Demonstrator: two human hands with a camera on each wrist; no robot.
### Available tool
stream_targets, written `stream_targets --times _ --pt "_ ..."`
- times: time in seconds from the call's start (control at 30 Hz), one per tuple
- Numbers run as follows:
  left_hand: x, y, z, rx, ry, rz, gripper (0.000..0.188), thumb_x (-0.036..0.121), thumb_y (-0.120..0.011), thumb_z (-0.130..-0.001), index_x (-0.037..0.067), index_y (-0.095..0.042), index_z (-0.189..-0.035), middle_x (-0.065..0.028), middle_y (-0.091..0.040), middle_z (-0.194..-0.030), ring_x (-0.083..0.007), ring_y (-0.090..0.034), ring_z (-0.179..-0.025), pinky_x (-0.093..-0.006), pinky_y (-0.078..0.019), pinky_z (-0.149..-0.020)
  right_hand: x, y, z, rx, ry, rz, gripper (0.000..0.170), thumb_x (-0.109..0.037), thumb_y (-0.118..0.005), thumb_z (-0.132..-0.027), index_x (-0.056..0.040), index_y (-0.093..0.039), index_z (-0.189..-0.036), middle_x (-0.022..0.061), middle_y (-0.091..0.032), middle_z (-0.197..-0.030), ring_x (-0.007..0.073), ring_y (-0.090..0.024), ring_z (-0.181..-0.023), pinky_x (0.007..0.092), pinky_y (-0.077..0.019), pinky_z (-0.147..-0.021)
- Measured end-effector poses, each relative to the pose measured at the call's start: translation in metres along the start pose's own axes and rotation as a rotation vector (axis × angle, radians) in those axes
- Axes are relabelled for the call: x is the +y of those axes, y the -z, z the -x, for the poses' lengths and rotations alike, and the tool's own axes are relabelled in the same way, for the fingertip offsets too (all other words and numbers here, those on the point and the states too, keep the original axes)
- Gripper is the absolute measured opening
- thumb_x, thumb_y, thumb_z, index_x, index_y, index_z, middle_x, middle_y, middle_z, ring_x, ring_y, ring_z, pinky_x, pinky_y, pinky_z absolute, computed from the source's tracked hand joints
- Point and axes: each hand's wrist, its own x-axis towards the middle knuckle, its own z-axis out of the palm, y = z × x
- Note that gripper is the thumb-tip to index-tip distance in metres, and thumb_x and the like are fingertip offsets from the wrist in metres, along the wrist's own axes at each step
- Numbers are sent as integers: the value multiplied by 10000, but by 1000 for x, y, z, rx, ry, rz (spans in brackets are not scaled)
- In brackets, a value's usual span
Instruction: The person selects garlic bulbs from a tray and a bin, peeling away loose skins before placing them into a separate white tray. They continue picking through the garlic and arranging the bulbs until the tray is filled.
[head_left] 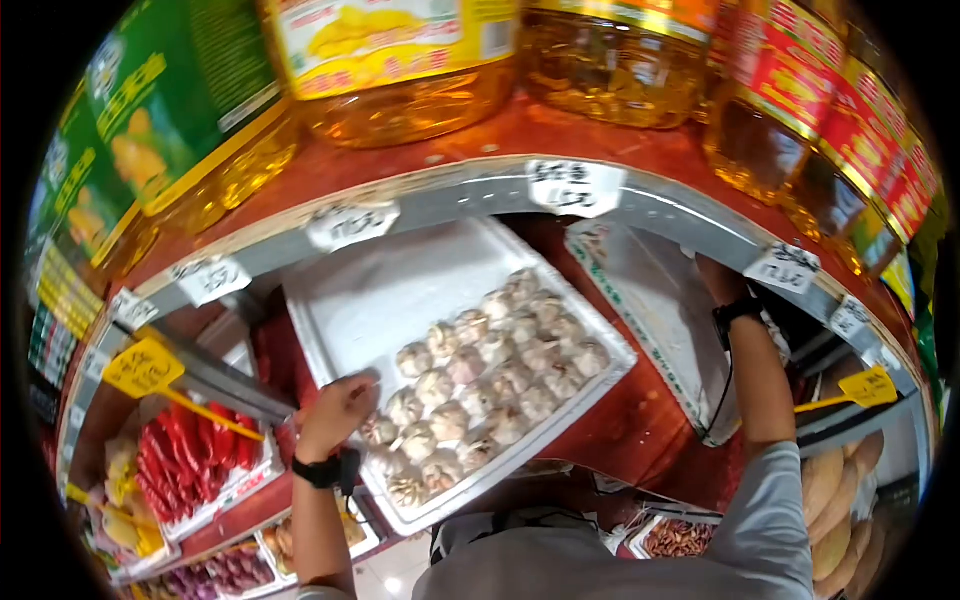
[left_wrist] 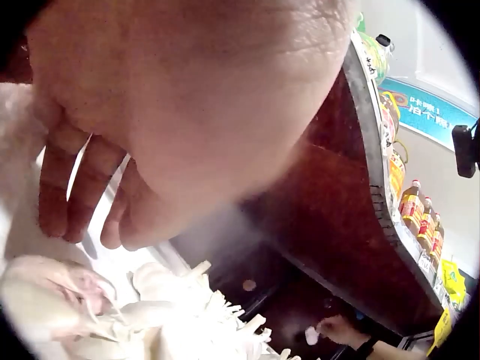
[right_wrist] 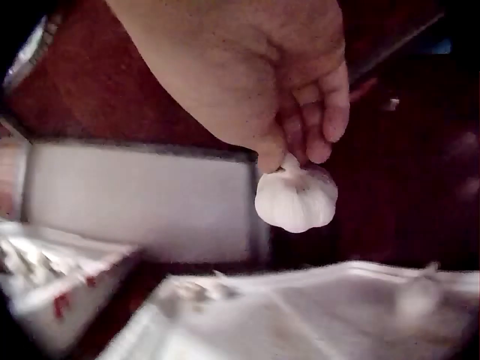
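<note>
In the right wrist view my right hand [right_wrist: 262,82] pinches a white garlic bulb [right_wrist: 297,199] by its stem, the bulb hanging below the fingertips. The head view shows that right hand [head_left: 716,280] under the shelf, partly hidden, beyond a tilted white foam box [head_left: 655,300]. My left hand [head_left: 337,412] is at the left edge of a white foam tray [head_left: 365,290], close beside garlic bulbs [head_left: 463,365] set in rows over its nearer part. Seen from the left wrist, its fingers [left_wrist: 94,180] hang loosely over the tray, holding nothing.
A shelf edge with price tags [head_left: 575,188] curves above the trays, bearing oil bottles [head_left: 400,70]. Red peppers [head_left: 195,455] lie in a tray at left, under a yellow sign [head_left: 145,367]. Several tan, elongated items [head_left: 840,510] are stacked at right.
</note>
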Motion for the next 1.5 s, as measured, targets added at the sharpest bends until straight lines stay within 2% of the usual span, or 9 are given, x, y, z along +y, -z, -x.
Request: stream_targets --times 0.2,0.23,0.33,0.7,0.8,0.9,1.2,1.3,1.5 --pt "-9 -1 0 106 -14 144 237 72 -528 -962 -20 -659 -1137 -96 -704 -896 -128 -624 -819 -264 -489 -770 -236 71 -127 -645 -164 -1457 120 -120 -649 -911 -12 -650 -964 72 -673 -910 137 -636 -845 282 -499 -741" --pt "-8 1 1 111 9 209 234 73 -524 -973 -21 -657 -1142 -70 -691 -897 -122 -612 -818 -262 -488 -768 -270 101 -151 -856 -107 -1262 127 -131 -676 -896 -4 -670 -896 79 -662 -901 127 -636 -833 271 -497 -725" --pt "-22 9 -1 83 35 340 246 78 -513 -998 -21 -630 -1190 -18 -647 -945 -112 -586 -865 -253 -476 -802 -371 73 -144 -500 229 -1452 163 -142 -679 -818 16 -680 -855 152 -642 -801 302 -637 -824 387 -503 -775" --pt "-56 2 4 55 -25 542 273 0 -595 -934 18 -553 -1204 -23 -651 -1059 -120 -635 -940 -250 -495 -814 -498 73 -135 -767 816 -1126 111 -158 -673 -810 -63 -653 -864 155 -668 -842 356 -665 -847 458 -516 -745" --pt "-11 6 10 134 17 54 372 -1 -678 -857 24 -565 -1211 -54 -669 -1008 -131 -655 -876 -263 -516 -767 -479 88 -152 -995 759 -1061 227 -64 -605 -849 -86 -671 -1065 158 -702 -997 315 -678 -974 435 -539 -802" --pt "-18 -3 5 176 -65 72 416 -25 -736 -774 20 -624 -1172 -77 -685 -918 -149 -674 -823 -274 -538 -740 -414 70 -151 -562 520 -1267 331 21 -519 -847 -26 -668 -1138 196 -702 -1018 341 -684 -911 415 -537 -804" --pt "-36 -1 4 2 -41 280 363 -41 -651 -899 -67 -586 -1255 -85 -680 -1096 -132 -659 -977 -244 -540 -834 -184 60 -106 -769 -76 -1358 268 -61 -432 -1026 7 -657 -1156 114 -717 -1081 160 -657 -1003 309 -511 -889" --pt "-37 1 6 -79 15 324 447 -39 -616 -921 -30 -528 -1360 -55 -665 -1068 -101 -617 -984 -222 -501 -850 -37 -24 -19 -377 -164 -993 435 -356 -329 -1075 -26 -545 -1258 94 -640 -1135 228 -593 -1088 397 -470 -986" --pt "-39 0 5 -50 -23 398 444 -127 -452 -915 -43 -512 -1346 -75 -627 -1132 -144 -597 -1027 -249 -460 -923 75 26 56 -559 -602 -164 404 -336 -400 -1042 -32 -565 -1251 91 -635 -1166 226 -592 -1098 389 -470 -982"
